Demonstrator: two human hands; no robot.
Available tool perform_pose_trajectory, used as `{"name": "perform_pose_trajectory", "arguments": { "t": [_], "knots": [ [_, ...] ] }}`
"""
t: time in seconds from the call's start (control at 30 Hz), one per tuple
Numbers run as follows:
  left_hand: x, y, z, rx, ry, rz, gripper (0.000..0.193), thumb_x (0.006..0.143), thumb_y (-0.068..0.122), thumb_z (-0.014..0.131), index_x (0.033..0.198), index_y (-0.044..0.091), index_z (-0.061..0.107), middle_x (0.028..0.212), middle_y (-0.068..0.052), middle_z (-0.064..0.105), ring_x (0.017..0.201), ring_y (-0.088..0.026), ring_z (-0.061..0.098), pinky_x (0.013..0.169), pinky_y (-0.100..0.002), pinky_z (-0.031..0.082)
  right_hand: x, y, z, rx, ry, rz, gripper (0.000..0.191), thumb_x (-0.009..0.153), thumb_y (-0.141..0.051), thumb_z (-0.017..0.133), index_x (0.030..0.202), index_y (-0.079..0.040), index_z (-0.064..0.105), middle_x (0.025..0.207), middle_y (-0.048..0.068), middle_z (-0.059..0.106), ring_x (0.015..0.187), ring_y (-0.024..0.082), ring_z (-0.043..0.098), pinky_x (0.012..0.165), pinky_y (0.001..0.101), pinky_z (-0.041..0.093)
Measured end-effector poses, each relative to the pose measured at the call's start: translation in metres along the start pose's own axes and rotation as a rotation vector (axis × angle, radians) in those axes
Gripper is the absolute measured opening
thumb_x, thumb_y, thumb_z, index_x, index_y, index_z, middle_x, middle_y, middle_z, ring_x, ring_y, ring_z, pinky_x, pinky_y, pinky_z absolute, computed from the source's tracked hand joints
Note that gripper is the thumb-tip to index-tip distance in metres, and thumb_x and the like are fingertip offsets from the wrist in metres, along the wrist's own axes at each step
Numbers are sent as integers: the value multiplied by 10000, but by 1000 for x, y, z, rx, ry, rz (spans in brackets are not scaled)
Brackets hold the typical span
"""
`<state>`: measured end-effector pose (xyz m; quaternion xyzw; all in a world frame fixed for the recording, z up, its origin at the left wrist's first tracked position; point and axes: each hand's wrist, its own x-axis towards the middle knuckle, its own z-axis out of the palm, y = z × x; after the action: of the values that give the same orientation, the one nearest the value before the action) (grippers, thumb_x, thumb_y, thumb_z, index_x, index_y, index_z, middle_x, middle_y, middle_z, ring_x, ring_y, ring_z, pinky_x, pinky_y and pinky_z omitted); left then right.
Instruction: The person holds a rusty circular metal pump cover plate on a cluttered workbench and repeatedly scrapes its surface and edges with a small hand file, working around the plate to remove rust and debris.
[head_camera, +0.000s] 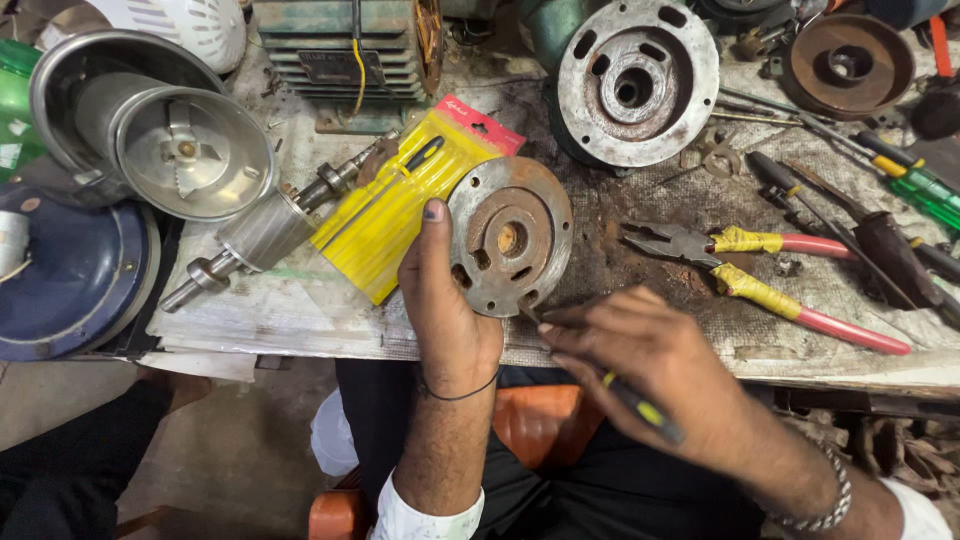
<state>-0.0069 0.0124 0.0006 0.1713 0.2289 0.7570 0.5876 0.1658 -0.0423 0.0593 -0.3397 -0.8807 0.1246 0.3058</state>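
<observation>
My left hand (445, 300) grips a round, rusty metal end plate (510, 235) with a centre bore and several holes, holding it tilted above the bench edge. My right hand (640, 365) is closed around a screwdriver with a black and yellow handle (640, 405). Its tip touches the lower rim of the plate. Both wrists rest near the front edge of the workbench.
A yellow screwdriver packet (395, 205) and a motor rotor on its shaft (265, 230) lie left of the plate. Red-handled pliers (770, 275) lie to the right. Behind stand a larger end cover (635, 85), a rusty disc (848, 65), a steel housing (160, 130) and more tools.
</observation>
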Motion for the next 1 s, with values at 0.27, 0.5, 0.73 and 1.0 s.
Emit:
{"name": "perform_pose_trajectory", "arguments": {
  "t": [0.27, 0.5, 0.73, 1.0],
  "knots": [
    [0, 3, 4, 5, 19, -3, 365, 1035, 257, 615, 1246, -39, 640, 1196, -96, 693, 1070, -176, 671, 945, -362, 555, -8, 6, 0, 137, 41, 260, 194, 855, -97, 735, 1023, -5, 769, 1004, 124, 799, 886, 201, 789, 785, 344, 612],
    [-1, 2, 1, 7, -40, 5, 381, 1060, 272, 619, 1246, -59, 646, 1192, -113, 696, 1071, -185, 668, 948, -363, 552, -13, 9, 4, 295, 17, 243, 141, 895, -100, 695, 989, -31, 774, 989, 129, 814, 811, 177, 806, 708, 315, 635],
    [0, 3, 2, 24, -23, 4, 380, 1045, 268, 617, 1250, -51, 642, 1193, -107, 695, 1069, -181, 669, 946, -360, 555, -12, 7, 4, 194, 44, 207, 178, 874, -80, 693, 1025, -16, 763, 1018, 133, 805, 878, 211, 791, 765, 335, 617],
    [-3, 5, 4, 60, -28, -4, 385, 1051, 269, 600, 1240, -64, 642, 1180, -114, 697, 1064, -176, 677, 934, -362, 562, -2, 1, 2, 140, 58, 333, 167, 831, -82, 732, 970, 4, 763, 956, 131, 797, 836, 215, 787, 724, 326, 601]
  ]
}}
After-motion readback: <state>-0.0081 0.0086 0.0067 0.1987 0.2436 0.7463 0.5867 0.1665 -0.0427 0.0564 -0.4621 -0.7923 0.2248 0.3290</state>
